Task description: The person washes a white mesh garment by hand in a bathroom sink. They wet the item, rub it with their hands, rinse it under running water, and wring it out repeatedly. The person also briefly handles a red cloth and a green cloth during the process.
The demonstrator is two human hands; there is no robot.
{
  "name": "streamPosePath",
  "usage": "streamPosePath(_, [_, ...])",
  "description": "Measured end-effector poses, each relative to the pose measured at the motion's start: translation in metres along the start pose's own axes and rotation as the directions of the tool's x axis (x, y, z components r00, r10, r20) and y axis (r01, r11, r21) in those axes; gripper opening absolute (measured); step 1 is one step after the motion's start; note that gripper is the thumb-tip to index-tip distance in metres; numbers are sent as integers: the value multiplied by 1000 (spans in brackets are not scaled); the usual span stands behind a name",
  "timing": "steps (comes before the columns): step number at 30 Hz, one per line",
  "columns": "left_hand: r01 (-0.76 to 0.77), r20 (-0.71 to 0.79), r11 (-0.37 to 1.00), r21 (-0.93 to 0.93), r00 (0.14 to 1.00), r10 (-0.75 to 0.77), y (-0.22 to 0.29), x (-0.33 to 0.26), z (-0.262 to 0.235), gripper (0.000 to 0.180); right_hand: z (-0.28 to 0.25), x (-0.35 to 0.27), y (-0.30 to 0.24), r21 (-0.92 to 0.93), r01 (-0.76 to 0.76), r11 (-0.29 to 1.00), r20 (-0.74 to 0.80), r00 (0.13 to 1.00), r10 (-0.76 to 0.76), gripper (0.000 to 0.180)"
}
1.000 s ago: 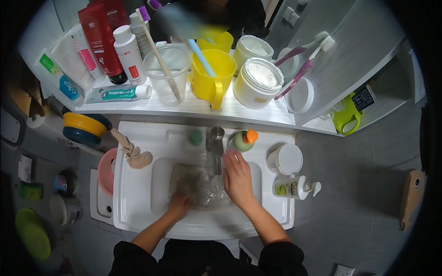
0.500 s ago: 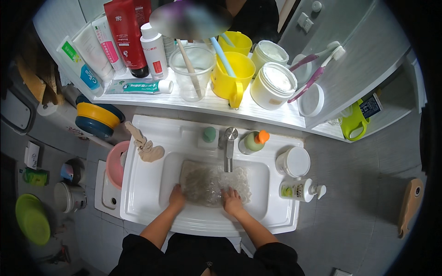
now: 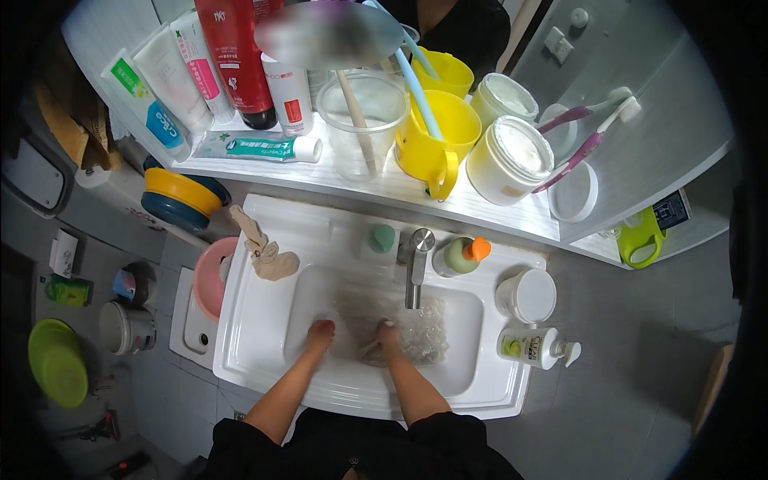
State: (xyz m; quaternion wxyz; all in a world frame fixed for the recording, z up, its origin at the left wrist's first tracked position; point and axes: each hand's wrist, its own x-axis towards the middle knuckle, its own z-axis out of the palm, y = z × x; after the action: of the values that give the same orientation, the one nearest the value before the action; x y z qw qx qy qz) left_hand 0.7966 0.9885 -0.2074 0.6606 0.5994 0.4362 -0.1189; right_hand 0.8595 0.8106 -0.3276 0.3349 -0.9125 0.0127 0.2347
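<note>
In the white sink basin [image 3: 466, 344] lies a thin grey-beige cloth [image 3: 422, 330], wet, with a crinkled, lacy-looking right part. My right hand [image 3: 389, 333] is closed on the cloth near its middle, and a fold bunches up beside the fingers. At the cloth's left edge, my left hand [image 3: 322, 336] reaches down into the basin; its fingers are hidden and blurred. Just beyond the right hand, a metal faucet [image 3: 416, 272] extends over the basin. A bunched beige cloth [image 3: 274, 262] rests on the sink's left rim.
Along the sink's right side stand a green pump bottle [image 3: 460, 258], a white tub [image 3: 530, 294] and a white pump bottle [image 3: 528, 347]. A green object [image 3: 382, 238] sits left of the faucet. The shelf [image 3: 352, 172] above holds tubes, yellow cups and jars. A pink basin [image 3: 211, 280] stands at left.
My right hand has moved left and gone from lying spread on the cloth to closing on it. The cloth's middle is now bunched. The view has shifted a little.
</note>
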Motion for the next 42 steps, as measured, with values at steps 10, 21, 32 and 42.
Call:
streamPosePath(10, [127, 207, 990, -55, 972, -113, -29, -2, 12, 20, -68, -33, -32, 152, -184, 971, -46, 980, 193, 31])
streamPosePath(21, [-15, 493, 1000, 7, 870, 10, 2, -2, 86, 28, -112, -165, -169, -157, 500, 852, 218, 859, -464, 54])
streamPosePath(32, [-364, 649, 927, -83, 687, 328, 96, -67, 49, 31, -228, -194, -180, -334, 729, 598, 271, 682, -680, 46])
streamPosePath(42, [-793, 716, 608, 53, 454, 530, 157, -114, 52, 34, -484, -348, -217, -419, 411, 810, -651, 485, -584, 14])
